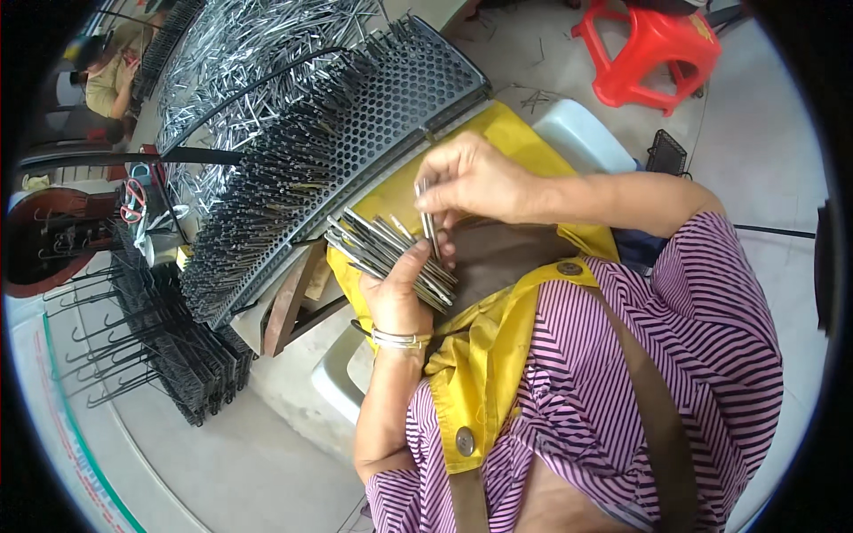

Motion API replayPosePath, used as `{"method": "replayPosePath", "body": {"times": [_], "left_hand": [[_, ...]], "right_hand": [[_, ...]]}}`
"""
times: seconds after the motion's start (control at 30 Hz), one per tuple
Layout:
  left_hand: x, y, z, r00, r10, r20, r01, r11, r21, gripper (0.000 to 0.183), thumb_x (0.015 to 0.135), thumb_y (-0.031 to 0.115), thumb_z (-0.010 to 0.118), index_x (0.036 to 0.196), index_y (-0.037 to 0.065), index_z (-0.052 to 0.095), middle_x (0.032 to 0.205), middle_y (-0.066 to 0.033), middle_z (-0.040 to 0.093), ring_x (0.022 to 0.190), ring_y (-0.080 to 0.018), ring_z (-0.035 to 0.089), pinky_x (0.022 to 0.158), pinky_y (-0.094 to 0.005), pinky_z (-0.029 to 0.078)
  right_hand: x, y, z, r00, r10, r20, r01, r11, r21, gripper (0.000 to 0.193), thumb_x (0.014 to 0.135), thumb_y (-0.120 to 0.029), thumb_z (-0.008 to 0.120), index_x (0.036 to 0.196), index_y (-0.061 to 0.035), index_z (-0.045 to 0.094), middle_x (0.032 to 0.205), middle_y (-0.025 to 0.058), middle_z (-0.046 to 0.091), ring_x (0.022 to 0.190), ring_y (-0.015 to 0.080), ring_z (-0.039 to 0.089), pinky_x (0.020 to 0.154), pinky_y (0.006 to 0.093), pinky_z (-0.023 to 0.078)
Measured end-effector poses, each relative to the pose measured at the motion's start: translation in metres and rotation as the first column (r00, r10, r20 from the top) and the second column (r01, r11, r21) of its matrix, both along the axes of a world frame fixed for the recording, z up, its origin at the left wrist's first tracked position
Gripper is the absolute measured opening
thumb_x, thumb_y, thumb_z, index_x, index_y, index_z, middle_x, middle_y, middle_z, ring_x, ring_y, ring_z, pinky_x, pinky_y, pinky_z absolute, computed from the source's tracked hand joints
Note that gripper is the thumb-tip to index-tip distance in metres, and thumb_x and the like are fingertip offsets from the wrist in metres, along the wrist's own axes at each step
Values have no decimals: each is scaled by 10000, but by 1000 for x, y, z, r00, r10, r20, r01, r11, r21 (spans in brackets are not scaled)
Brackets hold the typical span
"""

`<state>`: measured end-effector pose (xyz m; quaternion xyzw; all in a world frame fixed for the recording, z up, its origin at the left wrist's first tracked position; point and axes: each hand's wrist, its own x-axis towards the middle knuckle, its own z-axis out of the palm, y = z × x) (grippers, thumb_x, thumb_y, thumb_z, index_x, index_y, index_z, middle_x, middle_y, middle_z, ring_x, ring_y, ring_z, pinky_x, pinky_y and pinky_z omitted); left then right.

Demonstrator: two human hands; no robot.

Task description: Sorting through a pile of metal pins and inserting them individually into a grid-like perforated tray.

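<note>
My left hand [402, 300] is closed around a bundle of thin metal rods [366, 242], which fan out over my lap. A silver bangle circles that wrist. Just above the bundle, my right hand [471, 179] pinches a few short metal rods [427, 211] upright between thumb and fingers. Their lower ends come close to the left fingertips; whether they touch cannot be made out. Beyond both hands leans a dark perforated rack [404, 93]. Many similar rods [267, 191] stand in its holes on the left side, while its right part shows bare holes.
A large heap of loose silver rods [258, 67] lies behind the rack. Black hooked racks [178, 333] are stacked at the left, near a reddish-brown bowl [53, 240]. A red stool [653, 53] stands at the far right. Another person [111, 80] sits at the far left.
</note>
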<state>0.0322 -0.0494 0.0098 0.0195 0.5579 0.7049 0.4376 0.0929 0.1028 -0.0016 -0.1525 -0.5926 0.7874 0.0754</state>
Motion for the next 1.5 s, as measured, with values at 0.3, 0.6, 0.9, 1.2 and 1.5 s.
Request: {"method": "replayPosePath", "body": {"times": [0.3,0.6,0.9,1.2,1.5], "left_hand": [[0,-3,-10,997,-71,44,70,997,12,124,713,16,574,814,-17,510,690,-132,562,569,-228,548,514,-331,479],[1,0,-13,996,-81,38,82,996,-28,120,711,16,568,812,-2,504,685,-124,553,547,-212,528,502,-331,464],[1,1,-10,995,-95,28,96,995,-35,125,707,25,565,814,2,503,682,-118,549,545,-201,520,501,-320,456],[0,2,-9,992,-85,94,87,996,-18,70,718,-19,538,781,-26,508,675,-128,557,552,-200,532,519,-300,455],[0,2,-11,991,-94,97,95,995,-8,99,715,-12,552,803,-19,507,676,-128,555,551,-204,527,518,-308,451]], "right_hand": [[-61,85,12,832,-411,-372,472,877,88,102,766,-72,617,804,21,598,688,77,613,576,116,589,513,217,490],[-100,95,-6,787,-333,-519,544,772,329,81,759,-76,623,757,4,609,603,25,583,529,52,536,460,184,440],[-105,109,8,834,-187,-519,496,666,557,98,720,-93,634,759,-7,611,569,27,579,517,66,547,509,217,457],[-111,94,20,881,-33,-473,443,414,795,179,741,-156,580,654,1,589,546,142,542,492,240,540,512,376,443],[-121,82,29,961,-103,-258,270,133,954,231,723,-150,505,551,5,513,541,162,516,557,321,559,566,424,455]]}}
